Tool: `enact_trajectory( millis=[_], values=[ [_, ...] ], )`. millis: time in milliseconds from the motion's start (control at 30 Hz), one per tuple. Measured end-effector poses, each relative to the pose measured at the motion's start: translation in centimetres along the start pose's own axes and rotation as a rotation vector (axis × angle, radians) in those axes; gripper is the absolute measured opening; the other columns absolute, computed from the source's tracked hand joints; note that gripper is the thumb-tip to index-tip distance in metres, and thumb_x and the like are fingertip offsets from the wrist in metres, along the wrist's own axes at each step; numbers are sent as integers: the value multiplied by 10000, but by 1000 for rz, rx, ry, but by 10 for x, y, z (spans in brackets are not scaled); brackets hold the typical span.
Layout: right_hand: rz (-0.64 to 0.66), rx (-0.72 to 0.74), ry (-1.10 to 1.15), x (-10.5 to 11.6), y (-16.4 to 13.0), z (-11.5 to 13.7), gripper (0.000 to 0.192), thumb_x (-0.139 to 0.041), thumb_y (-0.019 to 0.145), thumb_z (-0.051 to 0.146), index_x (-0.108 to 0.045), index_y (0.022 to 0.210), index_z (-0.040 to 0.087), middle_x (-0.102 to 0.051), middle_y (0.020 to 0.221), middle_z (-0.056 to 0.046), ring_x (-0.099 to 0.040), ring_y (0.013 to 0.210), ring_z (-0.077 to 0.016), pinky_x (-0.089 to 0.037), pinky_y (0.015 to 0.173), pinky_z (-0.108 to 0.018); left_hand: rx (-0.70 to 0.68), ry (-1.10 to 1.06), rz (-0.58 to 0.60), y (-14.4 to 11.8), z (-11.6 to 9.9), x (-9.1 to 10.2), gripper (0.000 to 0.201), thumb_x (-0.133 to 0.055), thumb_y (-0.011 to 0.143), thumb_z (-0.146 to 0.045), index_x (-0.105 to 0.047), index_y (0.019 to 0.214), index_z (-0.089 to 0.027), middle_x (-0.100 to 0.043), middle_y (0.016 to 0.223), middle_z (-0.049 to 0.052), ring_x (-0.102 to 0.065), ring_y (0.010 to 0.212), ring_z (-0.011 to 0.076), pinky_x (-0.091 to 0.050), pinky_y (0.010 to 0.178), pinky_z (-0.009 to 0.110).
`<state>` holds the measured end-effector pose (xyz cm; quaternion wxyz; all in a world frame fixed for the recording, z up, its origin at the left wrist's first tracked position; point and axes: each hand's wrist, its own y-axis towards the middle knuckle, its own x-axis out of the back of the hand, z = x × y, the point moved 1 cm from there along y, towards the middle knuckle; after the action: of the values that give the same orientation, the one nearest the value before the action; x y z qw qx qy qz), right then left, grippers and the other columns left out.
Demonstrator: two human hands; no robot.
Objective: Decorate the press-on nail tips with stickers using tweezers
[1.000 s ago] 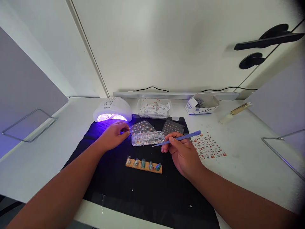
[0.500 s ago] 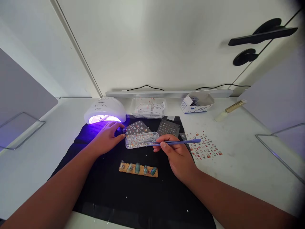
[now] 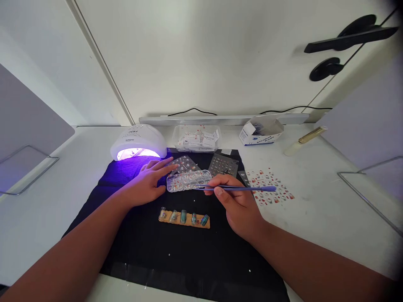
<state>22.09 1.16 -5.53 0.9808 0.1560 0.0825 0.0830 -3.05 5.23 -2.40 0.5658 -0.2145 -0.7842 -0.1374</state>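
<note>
Meanwhile, flat-open left hand (image 3: pixel 147 186) steadies the clear plastic gem case (image 3: pixel 188 180); right hand (image 3: pixel 239 205) pinches slim blue tweezers (image 3: pixel 239 188).

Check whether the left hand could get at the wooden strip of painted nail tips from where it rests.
Probably yes. The left hand lies flat on the black mat beside the clear gem box, and the wooden strip sits just nearer the person with bare mat between.

Five painted nail tips (image 3: pixel 183 216), three sticker sheets (image 3: pixel 270 189), one lamp (image 3: pixel 137 142), two boxes (image 3: pixel 260 131), one clear gem case (image 3: pixel 188 181).
</note>
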Motion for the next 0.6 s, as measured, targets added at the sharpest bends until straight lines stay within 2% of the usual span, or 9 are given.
enact_trajectory(
  millis=[133,267,400,600],
  values=[
    [14,92,-68,4,-3,-2,95,-618,932,334,-701,969,307,-666,903,14,-652,838,-145,-519,783,-291,10,30,7,2,0,-2,642,-503,874,-217,-384,1501,-292,-459,1537,51,-353,1417,327,-272,1154,624],
    [-8,195,-125,8,-3,-1,135,-579,955,246,-692,1000,307,-655,917,15,-617,874,-142,-479,812,-286,54,65,-14,2,2,-3,587,-476,921,-283,-387,1501,-293,-480,1517,51,-376,1384,352,-295,1117,652],
    [-14,296,-162,9,-5,3,188,-552,951,177,-680,1039,283,-641,906,2,-607,854,-148,-480,797,-303,68,96,-47,3,4,-3,500,-481,936,-324,-495,1434,-284,-520,1469,54,-425,1332,346,-316,1107,631],
    [71,438,-198,8,-6,11,310,-566,869,107,-658,1122,263,-649,916,-41,-613,859,-202,-539,714,-361,63,102,-106,4,5,-3,378,-500,942,-333,-633,1294,-296,-609,1301,56,-496,1233,312,-374,1074,582]
  ],
)
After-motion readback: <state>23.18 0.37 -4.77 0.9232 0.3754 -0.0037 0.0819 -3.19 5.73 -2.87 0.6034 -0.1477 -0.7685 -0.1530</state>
